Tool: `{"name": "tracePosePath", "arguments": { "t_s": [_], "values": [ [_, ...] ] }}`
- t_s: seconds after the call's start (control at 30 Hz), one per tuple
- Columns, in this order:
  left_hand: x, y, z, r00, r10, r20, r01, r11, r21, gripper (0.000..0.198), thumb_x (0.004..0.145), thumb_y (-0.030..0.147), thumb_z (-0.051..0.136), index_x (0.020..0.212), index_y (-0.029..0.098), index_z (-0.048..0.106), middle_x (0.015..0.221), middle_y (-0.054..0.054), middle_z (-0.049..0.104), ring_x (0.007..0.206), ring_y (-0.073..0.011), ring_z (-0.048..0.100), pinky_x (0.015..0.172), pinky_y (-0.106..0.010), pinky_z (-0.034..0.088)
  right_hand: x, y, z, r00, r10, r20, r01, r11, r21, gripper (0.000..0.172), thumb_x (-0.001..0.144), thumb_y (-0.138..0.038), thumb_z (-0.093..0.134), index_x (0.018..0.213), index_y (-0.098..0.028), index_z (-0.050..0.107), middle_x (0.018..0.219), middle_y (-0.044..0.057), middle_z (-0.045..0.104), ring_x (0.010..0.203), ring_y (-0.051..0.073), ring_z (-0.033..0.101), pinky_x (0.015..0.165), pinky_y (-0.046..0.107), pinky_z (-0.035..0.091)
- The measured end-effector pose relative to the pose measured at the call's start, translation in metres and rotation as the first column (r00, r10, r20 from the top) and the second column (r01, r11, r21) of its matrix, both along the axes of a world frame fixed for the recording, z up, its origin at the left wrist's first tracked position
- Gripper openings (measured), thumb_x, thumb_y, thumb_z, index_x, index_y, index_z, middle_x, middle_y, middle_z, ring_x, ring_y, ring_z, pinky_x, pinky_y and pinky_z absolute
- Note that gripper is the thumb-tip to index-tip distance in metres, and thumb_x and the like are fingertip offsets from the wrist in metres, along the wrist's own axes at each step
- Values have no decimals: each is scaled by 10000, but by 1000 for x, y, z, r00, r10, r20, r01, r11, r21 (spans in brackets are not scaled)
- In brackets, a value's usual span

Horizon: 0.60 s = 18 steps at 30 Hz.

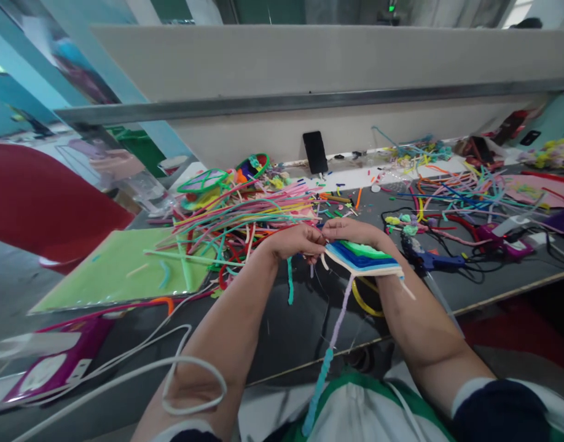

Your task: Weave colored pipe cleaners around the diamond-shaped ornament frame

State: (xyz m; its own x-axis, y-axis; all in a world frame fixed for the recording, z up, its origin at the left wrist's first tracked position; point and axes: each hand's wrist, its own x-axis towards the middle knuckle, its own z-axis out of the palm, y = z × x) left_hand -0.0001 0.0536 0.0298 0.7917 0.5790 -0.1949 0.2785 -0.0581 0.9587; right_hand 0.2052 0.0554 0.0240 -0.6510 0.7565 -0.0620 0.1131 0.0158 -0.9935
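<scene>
A flat piece made of blue, green and white fuzzy stems (365,259) is held up over the grey table. My left hand (301,240) pinches at its left corner, fingers closed. Right beside it, my right hand (349,231) has its fingers closed on the piece's upper left edge, and the wrist passes behind the piece. From its lower edge hangs a lilac and teal fuzzy strand (341,319), reaching toward my lap. A yellow loop (367,302) shows below the piece. A short teal stem (290,281) lies under my left hand.
Many coloured stems (258,205) are piled behind my left hand. A green sheet (120,270) lies at left, near white cables (146,365). A black phone (315,152) leans on the partition. A blue glue gun (441,261) with black cords lies at right. A red chair (47,202) stands far left.
</scene>
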Motion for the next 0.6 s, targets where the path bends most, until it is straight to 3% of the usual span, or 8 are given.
{"name": "tracePosePath", "arguments": {
  "t_s": [0.07, 0.13, 0.27, 0.33, 0.4, 0.5, 0.6],
  "values": [
    [1, 2, -7, 998, 14, 58, -11, 999, -53, 200, 728, 325, 703, 727, 128, 671, 599, -53, 639, 527, -137, 593, 510, -219, 441, 2, 5, -3, 988, -147, -53, 142, 985, -94, 376, 736, -540, 648, 806, -178, 574, 599, -24, 589, 518, 112, 512, 495, 229, 359],
    [-1, 5, -11, 989, 69, 132, -52, 991, -126, 226, 715, 334, 719, 787, 124, 673, 634, -54, 649, 528, -129, 591, 514, -217, 446, 3, 10, -6, 919, -366, -145, 339, 923, -179, 361, 747, -528, 640, 856, -197, 547, 593, -9, 616, 521, 140, 567, 486, 243, 403],
    [-7, 11, -12, 925, 218, 311, -161, 967, -199, 292, 661, 360, 766, 718, 99, 649, 599, -45, 619, 486, -104, 554, 503, -213, 449, 7, 17, -2, 614, -661, -432, 606, 745, -279, 229, 743, -325, 662, 873, -210, 512, 623, -22, 626, 553, 132, 597, 530, 256, 485],
    [-11, 14, -11, 859, 325, 396, -249, 941, -231, 297, 638, 342, 789, 691, 95, 633, 593, -32, 603, 497, -93, 551, 512, -203, 456, 9, 18, 9, 453, -710, -539, 639, 680, -359, 219, 720, -225, 645, 877, -217, 491, 605, -42, 593, 534, 116, 575, 508, 239, 490],
    [-14, 17, -12, 771, 436, 464, -334, 897, -288, 285, 625, 303, 806, 705, 99, 622, 616, -20, 603, 533, -85, 562, 548, -194, 474, 10, 15, 25, 347, -735, -582, 632, 642, -434, 256, 693, -151, 616, 883, -223, 459, 603, -52, 574, 518, 102, 557, 488, 220, 490],
    [-18, 21, -13, 670, 538, 511, -418, 843, -340, 283, 630, 283, 806, 723, 110, 602, 609, -5, 586, 567, -92, 576, 590, -209, 500, 11, 4, 48, 279, -741, -611, 637, 619, -459, 311, 673, -88, 573, 904, -228, 417, 657, -42, 601, 541, 84, 564, 525, 200, 507],
    [-21, 24, -14, 612, 578, 540, -470, 815, -339, 290, 637, 288, 800, 717, 129, 571, 574, 18, 550, 577, -103, 583, 570, -210, 498, 15, -16, 52, 267, -754, -600, 755, 550, -356, 360, 667, -64, 545, 950, -241, 409, 674, -48, 609, 537, 84, 568, 523, 197, 501]
  ]
}}
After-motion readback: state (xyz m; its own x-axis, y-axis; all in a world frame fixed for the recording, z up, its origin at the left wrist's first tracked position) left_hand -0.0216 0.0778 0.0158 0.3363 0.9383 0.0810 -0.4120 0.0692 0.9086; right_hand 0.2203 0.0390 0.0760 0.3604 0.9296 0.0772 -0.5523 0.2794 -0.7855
